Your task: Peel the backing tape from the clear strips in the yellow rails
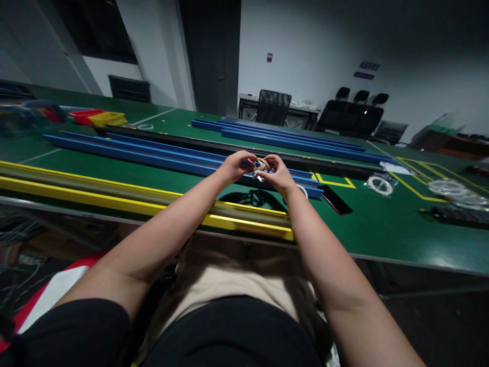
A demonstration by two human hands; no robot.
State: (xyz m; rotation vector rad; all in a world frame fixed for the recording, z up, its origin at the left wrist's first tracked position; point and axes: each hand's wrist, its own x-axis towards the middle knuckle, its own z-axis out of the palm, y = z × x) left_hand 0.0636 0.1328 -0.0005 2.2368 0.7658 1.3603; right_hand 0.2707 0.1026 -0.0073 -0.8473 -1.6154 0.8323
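Note:
My left hand (239, 167) and my right hand (280, 176) meet above the green table (367, 234). Between them they pinch a small beige coil (263, 164), perhaps a strip or tape wound into a ring. Something shiny and whitish hangs at its lower side, too small to make out. Behind and below the hands lie long blue channels (164, 155). Nearer my body runs a yellow-edged rail (248, 224), with the hands' shadow on it. A white ring (303, 191) shows partly behind my right wrist.
A phone (336, 200) lies right of my right hand. Farther right are a bagged white coil (380, 185), more coils (453, 191) and a black strip-like object (460, 216). A red bin (86, 116) and a yellow bin (107, 120) stand far left. More blue channels (282, 137) lie beyond.

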